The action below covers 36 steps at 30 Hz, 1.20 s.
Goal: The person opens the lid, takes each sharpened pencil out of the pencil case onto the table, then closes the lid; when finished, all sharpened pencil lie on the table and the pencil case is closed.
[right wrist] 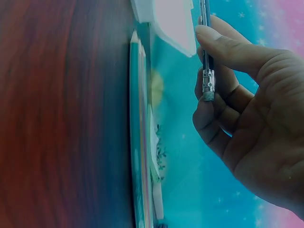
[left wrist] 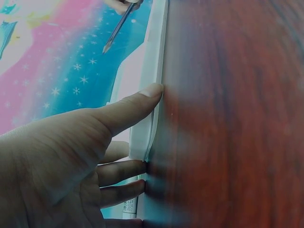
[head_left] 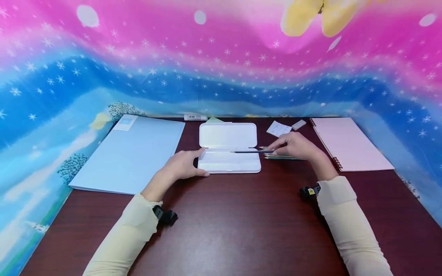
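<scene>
A white pencil case [head_left: 228,166] lies with its lid [head_left: 228,135] raised at the back. At its left end my left hand [head_left: 181,165] rests against it, thumb at the front edge and the other fingers extended along the end wall. My right hand [head_left: 293,146] pinches a dark pencil [head_left: 248,151] between thumb and fingers. The pencil is held level, its sharpened tip pointing left above the case. In the right wrist view its metal band and eraser end [right wrist: 208,85] show below the thumb. Several coloured pencils [head_left: 281,157] lie on the table under the right hand.
At left lies a large pale blue folder [head_left: 131,153], at right a pink spiral notebook [head_left: 352,143]. Along the back are a glue stick [head_left: 195,117], a green piece [head_left: 214,120], a patterned white paper square [head_left: 277,128] and a white eraser [head_left: 298,124].
</scene>
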Available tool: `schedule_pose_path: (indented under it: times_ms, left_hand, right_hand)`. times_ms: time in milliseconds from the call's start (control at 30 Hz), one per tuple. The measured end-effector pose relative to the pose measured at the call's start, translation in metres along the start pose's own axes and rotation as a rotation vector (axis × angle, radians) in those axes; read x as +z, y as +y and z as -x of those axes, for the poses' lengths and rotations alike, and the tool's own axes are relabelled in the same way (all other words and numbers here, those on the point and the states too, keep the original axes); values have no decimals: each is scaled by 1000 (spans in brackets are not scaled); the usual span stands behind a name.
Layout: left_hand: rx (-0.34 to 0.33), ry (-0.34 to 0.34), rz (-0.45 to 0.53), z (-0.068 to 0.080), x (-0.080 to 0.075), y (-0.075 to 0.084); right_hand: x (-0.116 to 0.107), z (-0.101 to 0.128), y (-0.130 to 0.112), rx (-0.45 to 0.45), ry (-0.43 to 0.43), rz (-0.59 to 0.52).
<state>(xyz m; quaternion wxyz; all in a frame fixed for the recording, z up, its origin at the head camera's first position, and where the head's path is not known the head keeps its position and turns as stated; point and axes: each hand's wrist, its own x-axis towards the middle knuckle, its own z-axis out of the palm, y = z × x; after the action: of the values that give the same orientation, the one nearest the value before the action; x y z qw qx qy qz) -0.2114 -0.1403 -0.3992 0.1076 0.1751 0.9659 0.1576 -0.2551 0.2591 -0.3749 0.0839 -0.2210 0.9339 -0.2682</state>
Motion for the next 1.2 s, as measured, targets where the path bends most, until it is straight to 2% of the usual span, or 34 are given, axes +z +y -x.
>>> schedule_pose_path:
  times_ms: [300, 567, 767, 900, 1033, 1200]
  left_hand:
    - [-1, 1, 8, -1, -1, 2]
    - [-5, -4, 2, 0, 1, 0]
    - [-5, -9, 10, 0, 2, 0]
    - [-3, -7, 11, 0, 1, -1]
    - [-8, -4, 6, 0, 0, -1]
    - [-3, -4, 14, 0, -1, -1]
  right_hand:
    - [-9, 25, 27, 40, 21, 32]
    - [-13, 41, 52, 110, 3, -52]
    - [-22, 48, 57, 184, 12, -29]
    - [-30, 55, 63, 250, 2, -66]
    - [-30, 57, 68, 277, -24, -95]
    - [-26, 53, 72, 285, -47, -76]
